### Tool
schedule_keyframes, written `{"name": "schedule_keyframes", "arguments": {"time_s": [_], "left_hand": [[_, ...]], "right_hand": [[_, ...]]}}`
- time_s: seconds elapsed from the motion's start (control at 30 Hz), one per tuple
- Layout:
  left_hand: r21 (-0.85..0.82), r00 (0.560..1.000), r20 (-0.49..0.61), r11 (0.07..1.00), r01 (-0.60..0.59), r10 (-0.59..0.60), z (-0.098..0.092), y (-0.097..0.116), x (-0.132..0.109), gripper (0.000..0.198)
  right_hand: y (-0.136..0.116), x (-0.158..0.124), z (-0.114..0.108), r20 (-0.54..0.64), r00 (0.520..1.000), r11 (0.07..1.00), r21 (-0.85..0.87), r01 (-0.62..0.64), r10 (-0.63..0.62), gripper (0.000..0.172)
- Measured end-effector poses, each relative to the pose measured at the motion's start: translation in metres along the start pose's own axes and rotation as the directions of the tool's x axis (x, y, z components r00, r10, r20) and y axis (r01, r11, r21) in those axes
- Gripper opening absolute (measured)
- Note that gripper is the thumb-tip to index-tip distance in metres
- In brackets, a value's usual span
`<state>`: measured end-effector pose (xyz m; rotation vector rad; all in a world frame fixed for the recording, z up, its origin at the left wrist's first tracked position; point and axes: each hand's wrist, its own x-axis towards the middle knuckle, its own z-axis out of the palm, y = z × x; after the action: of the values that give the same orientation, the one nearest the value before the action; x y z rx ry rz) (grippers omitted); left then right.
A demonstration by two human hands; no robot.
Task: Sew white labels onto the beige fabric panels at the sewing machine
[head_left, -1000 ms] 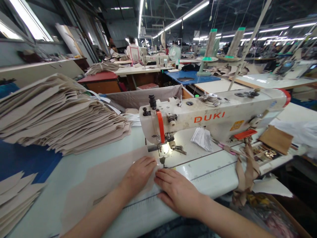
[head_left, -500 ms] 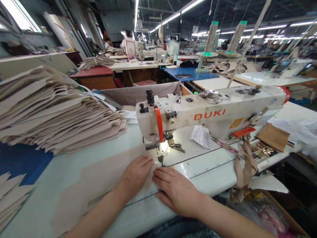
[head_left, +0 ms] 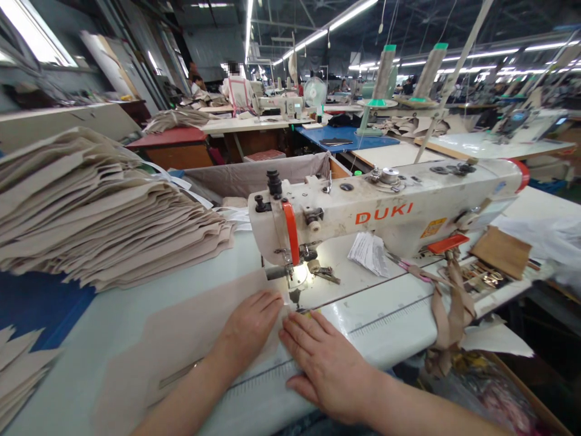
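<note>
A beige fabric piece [head_left: 181, 339] lies flat on the pale sewing table [head_left: 113, 303], its right end under the presser foot [head_left: 295, 290] of a white DUKI sewing machine [head_left: 385, 212]. My left hand [head_left: 252, 324] lies flat on the fabric just left of the needle, fingers stretched out. My right hand [head_left: 324, 360] presses flat on the fabric's near edge, fingers pointing toward the needle. Neither hand holds anything.
A tall stack of beige cut pieces [head_left: 100, 206] fills the table's left side, with more pieces [head_left: 18, 369] at the near left. A folded paper [head_left: 370, 251], beige straps [head_left: 447, 315] and a brown pouch [head_left: 502, 251] lie right of the machine. A fabric-lined bin [head_left: 263, 172] stands behind. Other sewing stations stretch beyond.
Both hands have stayed flat on the fabric by the needle; my right hand has edged slightly toward me. The view has shifted a little.
</note>
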<state>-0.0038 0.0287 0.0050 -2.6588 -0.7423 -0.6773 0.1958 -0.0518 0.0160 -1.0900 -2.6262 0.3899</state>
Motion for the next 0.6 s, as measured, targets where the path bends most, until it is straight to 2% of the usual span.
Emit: {"name": "schedule_keyframes", "arguments": {"time_s": [0.1,0.27,0.6], "left_hand": [[0.018,1.0,-0.019,1.0,-0.001,0.002,-0.001,0.001,0.001,0.032],[0.025,0.999,-0.033,1.0,-0.001,0.002,-0.002,0.0,0.0,0.033],[0.033,0.999,0.036,0.999,-0.01,0.009,-0.003,-0.001,-0.001,0.037]], "right_hand": [[-0.003,-0.002,-0.004,0.034,0.999,1.0,-0.001,-0.006,0.006,0.062],[-0.007,-0.002,-0.005,0.025,1.0,0.999,-0.04,-0.014,0.015,0.064],[-0.009,-0.004,0.006,-0.05,0.999,0.993,-0.116,-0.02,0.014,0.064]]}}
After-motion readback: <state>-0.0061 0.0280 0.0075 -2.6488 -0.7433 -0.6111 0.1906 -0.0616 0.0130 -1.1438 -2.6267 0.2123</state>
